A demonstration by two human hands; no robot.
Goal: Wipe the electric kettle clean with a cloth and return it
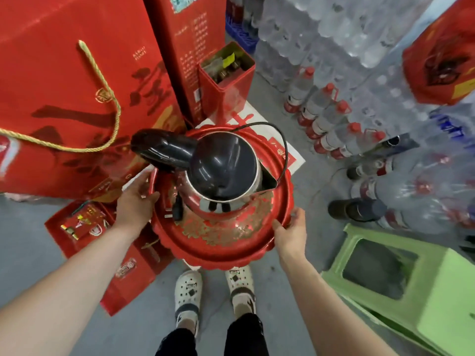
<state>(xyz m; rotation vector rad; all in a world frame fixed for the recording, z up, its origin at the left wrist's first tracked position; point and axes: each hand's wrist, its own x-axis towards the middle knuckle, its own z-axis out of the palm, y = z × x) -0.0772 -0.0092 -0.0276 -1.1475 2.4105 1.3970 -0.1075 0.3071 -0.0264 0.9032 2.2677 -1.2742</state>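
Centre of the frame: round red tray with a scalloped rim and gold floral print, held up over the grey floor. One electric kettle standing upright on it, steel body, dark lid, black handle pointing to the upper left. Black power cord looping from the kettle over the far rim, and a black plug lying on the tray just left of the kettle body.

Left hand clamped on the tray's left rim, thumb over the edge, fingers under. Right hand same deal on the lower right rim, grip curled tight around the edge. Both arms bare.

Containers around it: big red gift bag with a gold rope handle filling the upper left, contents not visible. Open red box at top centre, holding what looks like a few bottles plus a yellow slip, too blurry for a count. Flat red gift boxes on the floor at lower left, at least two.

Right side: row of clear bottles with red caps, roughly seven, standing on the floor, with shrink-wrapped water bottle packs stacked behind. One green plastic stool at lower right. Two white clogs at bottom centre, under the tray.
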